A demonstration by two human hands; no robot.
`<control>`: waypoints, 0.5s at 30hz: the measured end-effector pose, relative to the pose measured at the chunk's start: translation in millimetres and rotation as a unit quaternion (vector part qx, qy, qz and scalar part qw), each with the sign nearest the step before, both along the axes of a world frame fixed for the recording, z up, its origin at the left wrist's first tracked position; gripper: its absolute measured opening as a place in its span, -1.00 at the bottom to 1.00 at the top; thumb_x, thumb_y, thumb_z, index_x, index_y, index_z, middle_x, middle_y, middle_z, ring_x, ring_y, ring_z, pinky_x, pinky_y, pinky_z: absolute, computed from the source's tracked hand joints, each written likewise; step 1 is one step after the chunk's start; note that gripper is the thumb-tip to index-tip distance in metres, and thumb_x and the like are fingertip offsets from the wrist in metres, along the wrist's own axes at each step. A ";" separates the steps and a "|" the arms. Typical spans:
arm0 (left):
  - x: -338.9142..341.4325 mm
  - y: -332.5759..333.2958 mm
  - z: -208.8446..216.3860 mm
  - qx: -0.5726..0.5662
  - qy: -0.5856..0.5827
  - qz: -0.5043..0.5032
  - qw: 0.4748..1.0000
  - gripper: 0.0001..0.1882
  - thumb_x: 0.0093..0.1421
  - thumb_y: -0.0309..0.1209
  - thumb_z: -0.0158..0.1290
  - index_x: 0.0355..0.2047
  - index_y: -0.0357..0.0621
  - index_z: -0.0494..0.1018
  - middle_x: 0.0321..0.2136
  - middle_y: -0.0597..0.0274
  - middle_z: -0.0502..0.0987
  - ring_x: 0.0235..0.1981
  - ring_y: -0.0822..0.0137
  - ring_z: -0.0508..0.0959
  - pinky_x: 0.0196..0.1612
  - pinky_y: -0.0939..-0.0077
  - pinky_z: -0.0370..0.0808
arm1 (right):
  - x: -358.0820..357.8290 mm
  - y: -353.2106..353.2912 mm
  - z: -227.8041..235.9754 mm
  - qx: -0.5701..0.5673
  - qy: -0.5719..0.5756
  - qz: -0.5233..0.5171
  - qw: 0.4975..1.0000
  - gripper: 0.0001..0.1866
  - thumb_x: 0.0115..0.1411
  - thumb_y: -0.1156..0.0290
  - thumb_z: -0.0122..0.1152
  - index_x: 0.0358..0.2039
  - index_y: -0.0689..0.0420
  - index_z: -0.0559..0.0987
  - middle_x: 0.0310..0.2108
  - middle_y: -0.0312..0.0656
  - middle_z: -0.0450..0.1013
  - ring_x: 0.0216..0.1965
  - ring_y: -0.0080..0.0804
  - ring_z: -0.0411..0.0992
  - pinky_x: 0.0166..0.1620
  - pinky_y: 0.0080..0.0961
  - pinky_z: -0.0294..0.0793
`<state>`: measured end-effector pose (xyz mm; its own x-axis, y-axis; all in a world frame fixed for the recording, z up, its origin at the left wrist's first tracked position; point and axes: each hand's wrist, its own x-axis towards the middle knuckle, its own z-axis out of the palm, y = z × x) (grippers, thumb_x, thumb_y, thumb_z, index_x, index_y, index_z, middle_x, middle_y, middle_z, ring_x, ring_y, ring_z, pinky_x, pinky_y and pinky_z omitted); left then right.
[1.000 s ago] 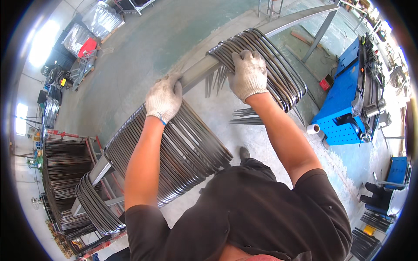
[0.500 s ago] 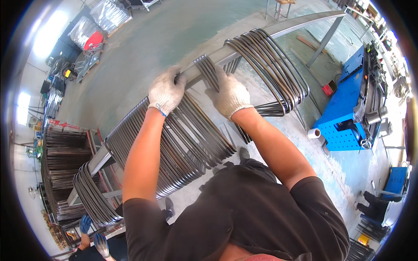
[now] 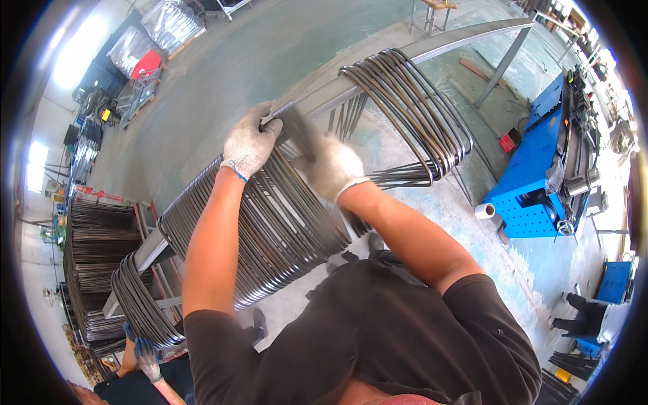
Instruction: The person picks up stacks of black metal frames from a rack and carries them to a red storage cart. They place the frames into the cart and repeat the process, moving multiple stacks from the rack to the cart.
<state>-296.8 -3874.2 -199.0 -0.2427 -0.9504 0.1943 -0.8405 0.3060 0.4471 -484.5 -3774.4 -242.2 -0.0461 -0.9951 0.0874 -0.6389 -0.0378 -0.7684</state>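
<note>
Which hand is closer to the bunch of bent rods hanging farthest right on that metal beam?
Right: the right hand is left of that bunch of bent rods, with a gap between; the left hand is farther left along the beam.

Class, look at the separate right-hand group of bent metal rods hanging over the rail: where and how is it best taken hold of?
Probably best to take the group of bent metal rods by its upper lengths, just below the rail, from the near side: the rods hang side by side over the rail, and that part is uncovered.
</note>
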 end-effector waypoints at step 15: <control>-47.6 -1.0 -6.9 -0.092 -0.103 -0.024 0.990 -0.63 0.49 -0.21 0.03 0.14 -0.05 0.67 0.10 0.02 0.73 0.16 -0.11 0.67 0.23 0.00 0.61 | -153.1 -28.8 35.8 -0.123 0.275 -0.079 0.950 -0.35 0.19 0.23 0.60 0.28 0.06 0.63 0.19 -0.01 0.58 0.28 0.08 0.47 0.33 0.01 0.51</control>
<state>-344.4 -3875.2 -206.0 -0.3393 -0.8899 0.3048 -0.8908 0.4081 0.2000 -637.5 -3803.3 -206.4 -0.0728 -0.9261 0.3703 -0.9541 -0.0435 -0.2962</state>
